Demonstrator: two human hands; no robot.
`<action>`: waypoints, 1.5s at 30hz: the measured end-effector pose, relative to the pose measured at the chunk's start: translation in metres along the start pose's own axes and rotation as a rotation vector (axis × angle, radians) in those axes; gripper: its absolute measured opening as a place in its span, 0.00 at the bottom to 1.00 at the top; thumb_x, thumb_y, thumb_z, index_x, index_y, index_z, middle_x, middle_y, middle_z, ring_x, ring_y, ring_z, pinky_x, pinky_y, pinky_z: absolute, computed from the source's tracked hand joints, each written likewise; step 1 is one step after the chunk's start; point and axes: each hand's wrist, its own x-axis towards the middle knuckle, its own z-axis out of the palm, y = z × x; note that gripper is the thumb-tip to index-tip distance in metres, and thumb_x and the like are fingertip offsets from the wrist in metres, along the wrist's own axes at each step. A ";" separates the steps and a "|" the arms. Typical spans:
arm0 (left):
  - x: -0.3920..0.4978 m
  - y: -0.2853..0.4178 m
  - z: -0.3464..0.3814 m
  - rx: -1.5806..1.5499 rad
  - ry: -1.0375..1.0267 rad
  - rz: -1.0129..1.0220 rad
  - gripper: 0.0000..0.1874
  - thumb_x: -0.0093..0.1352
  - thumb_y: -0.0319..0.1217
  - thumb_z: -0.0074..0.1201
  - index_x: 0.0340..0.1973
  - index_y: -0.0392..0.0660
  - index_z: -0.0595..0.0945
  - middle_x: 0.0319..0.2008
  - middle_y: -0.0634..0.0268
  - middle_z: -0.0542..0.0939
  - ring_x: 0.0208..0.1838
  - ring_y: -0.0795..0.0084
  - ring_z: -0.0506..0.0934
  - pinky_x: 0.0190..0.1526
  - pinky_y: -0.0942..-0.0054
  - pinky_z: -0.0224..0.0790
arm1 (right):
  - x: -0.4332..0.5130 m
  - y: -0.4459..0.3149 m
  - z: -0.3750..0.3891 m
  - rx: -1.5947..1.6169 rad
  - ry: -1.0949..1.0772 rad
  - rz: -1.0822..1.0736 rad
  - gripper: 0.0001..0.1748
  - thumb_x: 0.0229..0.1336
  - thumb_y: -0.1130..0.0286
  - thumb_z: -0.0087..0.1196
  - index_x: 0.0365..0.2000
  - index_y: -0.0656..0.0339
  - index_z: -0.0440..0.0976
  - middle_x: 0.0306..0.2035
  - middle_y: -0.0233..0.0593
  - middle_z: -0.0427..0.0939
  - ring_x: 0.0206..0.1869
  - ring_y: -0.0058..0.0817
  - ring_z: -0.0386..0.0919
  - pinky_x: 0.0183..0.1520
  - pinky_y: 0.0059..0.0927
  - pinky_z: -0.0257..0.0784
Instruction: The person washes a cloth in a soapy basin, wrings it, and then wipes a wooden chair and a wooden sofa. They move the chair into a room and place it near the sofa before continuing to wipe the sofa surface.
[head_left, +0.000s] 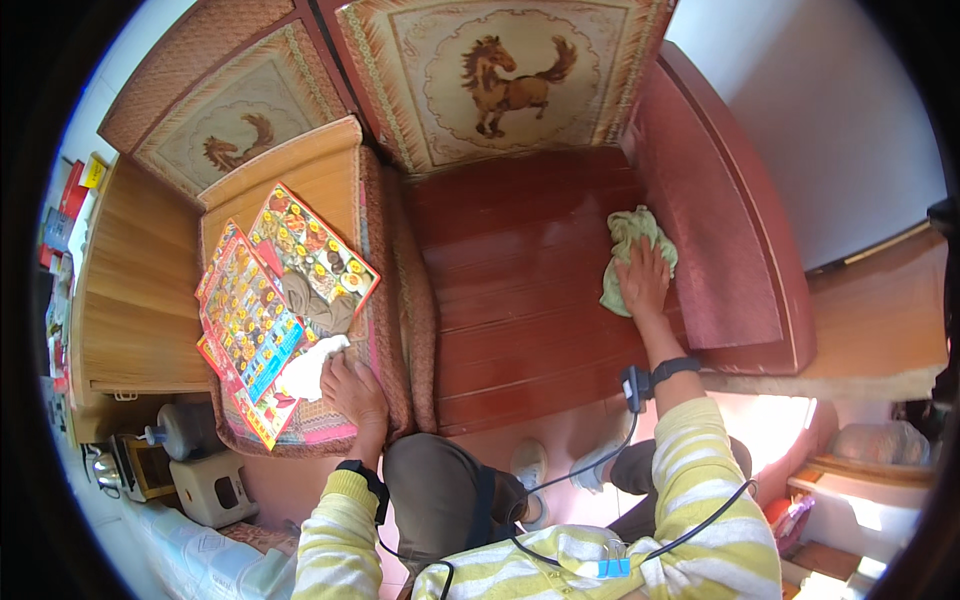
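My right hand (643, 279) lies flat, fingers spread, on a light green cloth (621, 232) at the right side of a dark red wooden slatted seat (517, 285). The cloth is bunched beneath my palm. My left hand (352, 388) rests on the cushioned seat (330, 427) at the left, its fingertips at a crumpled white cloth or tissue (309, 369); whether they grip it cannot be told. Just above lie a grey-brown fabric item (319, 304) and several printed flyers (251, 315).
Backrests with horse-patterned covers (517, 82) stand behind the seats. A red armrest (720, 225) bounds the right side. A wooden cabinet (142, 277) stands at the left, with a large water bottle (184, 431) below it. A black cable (577, 474) crosses in front of my body.
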 end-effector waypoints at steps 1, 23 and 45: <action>0.000 0.000 0.000 0.015 0.020 0.013 0.20 0.62 0.38 0.43 0.47 0.43 0.69 0.50 0.54 0.67 0.56 0.54 0.61 0.56 0.57 0.47 | -0.018 0.003 -0.003 -0.023 -0.003 0.011 0.30 0.58 0.52 0.39 0.57 0.57 0.58 0.62 0.42 0.53 0.65 0.43 0.46 0.64 0.46 0.39; 0.007 -0.013 0.000 -0.096 -0.121 -0.044 0.21 0.59 0.39 0.47 0.47 0.47 0.71 0.50 0.58 0.68 0.54 0.57 0.64 0.54 0.58 0.53 | -0.157 -0.021 -0.116 1.621 -0.624 0.453 0.19 0.61 0.67 0.42 0.51 0.63 0.63 0.49 0.39 0.70 0.51 0.28 0.69 0.56 0.31 0.62; 0.011 -0.035 -0.026 -0.087 -0.209 0.038 0.24 0.60 0.42 0.49 0.48 0.43 0.71 0.51 0.53 0.67 0.55 0.53 0.63 0.54 0.57 0.54 | -0.172 0.000 -0.059 0.332 -0.131 0.249 0.26 0.39 0.62 0.58 0.42 0.62 0.67 0.28 0.46 0.74 0.36 0.45 0.75 0.41 0.40 0.69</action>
